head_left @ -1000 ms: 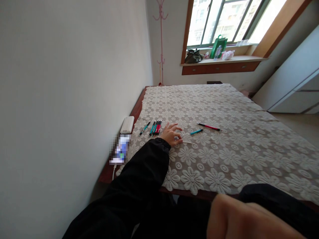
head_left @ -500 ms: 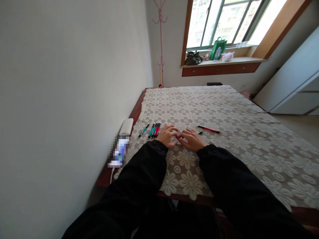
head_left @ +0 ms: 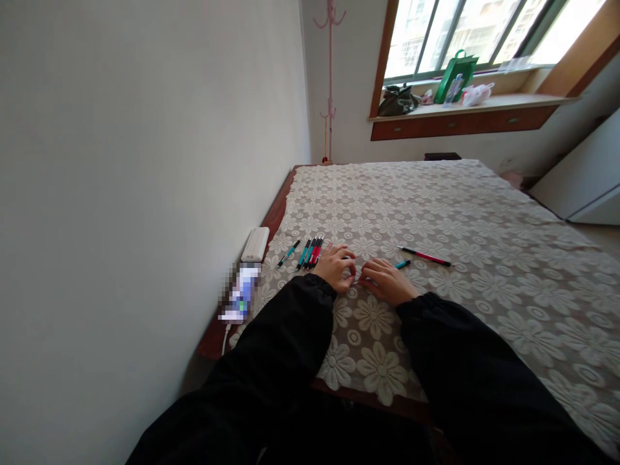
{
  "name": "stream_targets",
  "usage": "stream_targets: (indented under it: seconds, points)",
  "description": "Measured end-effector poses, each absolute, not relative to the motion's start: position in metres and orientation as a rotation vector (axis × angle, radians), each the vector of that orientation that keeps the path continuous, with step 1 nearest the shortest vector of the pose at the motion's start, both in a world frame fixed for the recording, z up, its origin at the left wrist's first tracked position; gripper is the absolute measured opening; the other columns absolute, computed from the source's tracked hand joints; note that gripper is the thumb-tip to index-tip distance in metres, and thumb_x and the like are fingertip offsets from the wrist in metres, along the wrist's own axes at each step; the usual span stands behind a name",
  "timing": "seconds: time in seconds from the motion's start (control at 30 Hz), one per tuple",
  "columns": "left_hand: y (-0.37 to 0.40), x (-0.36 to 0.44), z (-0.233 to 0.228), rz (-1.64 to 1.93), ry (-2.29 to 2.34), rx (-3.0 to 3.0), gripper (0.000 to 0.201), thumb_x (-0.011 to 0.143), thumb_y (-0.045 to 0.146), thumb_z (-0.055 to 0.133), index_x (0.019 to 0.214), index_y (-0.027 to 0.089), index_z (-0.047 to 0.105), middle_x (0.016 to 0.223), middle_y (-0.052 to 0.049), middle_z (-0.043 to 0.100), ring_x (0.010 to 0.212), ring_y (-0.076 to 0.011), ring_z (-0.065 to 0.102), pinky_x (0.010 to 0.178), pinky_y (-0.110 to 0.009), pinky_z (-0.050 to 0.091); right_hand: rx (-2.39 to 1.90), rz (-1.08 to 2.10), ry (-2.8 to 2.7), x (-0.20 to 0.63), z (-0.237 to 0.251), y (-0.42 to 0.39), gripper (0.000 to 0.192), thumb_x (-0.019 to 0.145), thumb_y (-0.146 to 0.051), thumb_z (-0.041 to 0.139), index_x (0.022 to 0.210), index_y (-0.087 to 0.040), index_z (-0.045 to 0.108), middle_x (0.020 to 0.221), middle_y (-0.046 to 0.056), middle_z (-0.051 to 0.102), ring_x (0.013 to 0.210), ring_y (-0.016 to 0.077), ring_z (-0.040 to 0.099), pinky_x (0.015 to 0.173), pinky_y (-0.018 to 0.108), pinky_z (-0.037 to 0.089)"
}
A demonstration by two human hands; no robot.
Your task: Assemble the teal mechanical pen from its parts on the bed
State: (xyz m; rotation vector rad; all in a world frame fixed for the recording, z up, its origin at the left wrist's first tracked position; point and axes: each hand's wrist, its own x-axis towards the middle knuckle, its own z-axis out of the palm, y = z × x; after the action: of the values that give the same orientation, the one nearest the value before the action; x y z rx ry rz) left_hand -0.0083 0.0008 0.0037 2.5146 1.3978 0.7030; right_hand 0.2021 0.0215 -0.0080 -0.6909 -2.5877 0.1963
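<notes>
My left hand (head_left: 338,267) and my right hand (head_left: 386,281) rest close together on the lace tablecloth (head_left: 436,213), fingertips almost touching. Between them they pinch a thin pale rod (head_left: 358,280), mostly hidden by the fingers. Just left of my left hand lies a bundle of teal and red pens (head_left: 311,252), and further left a single teal pen (head_left: 289,252). A short teal pen (head_left: 402,263) pokes out behind my right hand. Beyond it lies a red and black pen (head_left: 425,256).
A white power bank (head_left: 255,243) and a phone (head_left: 239,294) on a cable lie at the table's left edge by the wall. The window sill (head_left: 465,106) holds bags. A pink coat stand (head_left: 330,77) is in the corner, a white cabinet (head_left: 586,174) at right.
My right hand came up from the near foreground onto the table and met my left hand at the thin rod. The view shifted slightly left.
</notes>
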Motion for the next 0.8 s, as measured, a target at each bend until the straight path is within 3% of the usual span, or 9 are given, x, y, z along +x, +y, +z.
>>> stream_targets:
  seconds: [0.47,0.67,0.8]
  points:
    - [0.0007,-0.0067,0.0075,0.912,1.38,2.487,0.009,0.08,0.018,0.063,0.086,0.024,0.068,0.109,-0.003,0.069,0.126,-0.025,0.052,0.12,-0.051,0.025,-0.898,0.211,-2.478,0.2095,-0.0123,0.0237,0.014,0.098,-0.015,0.042,0.095,-0.019,0.055,0.086,0.007,0.065,0.082,0.0212,0.059,0.079,0.033,0.042]
    - [0.002,-0.0052,0.0059,0.964,1.332,2.492,0.009,0.08,0.017,0.064,0.085,0.024,0.066,0.105,-0.002,0.07,0.122,-0.0233,0.055,0.115,-0.048,0.034,-0.88,0.239,-2.444,0.208,-0.0124,0.021,0.014,0.098,-0.015,0.043,0.102,-0.019,0.056,0.095,0.007,0.066,0.088,0.0209,0.061,0.083,0.032,0.044]
    - [0.0029,-0.0055,0.0035,0.969,1.327,2.488,0.008,0.08,0.018,0.065,0.085,0.024,0.066,0.104,-0.002,0.071,0.121,-0.0237,0.056,0.114,-0.049,0.034,-0.888,0.255,-2.45,0.209,-0.0118,0.0185,0.016,0.099,-0.018,0.044,0.105,-0.02,0.058,0.096,0.007,0.065,0.088,0.0198,0.061,0.078,0.029,0.044]
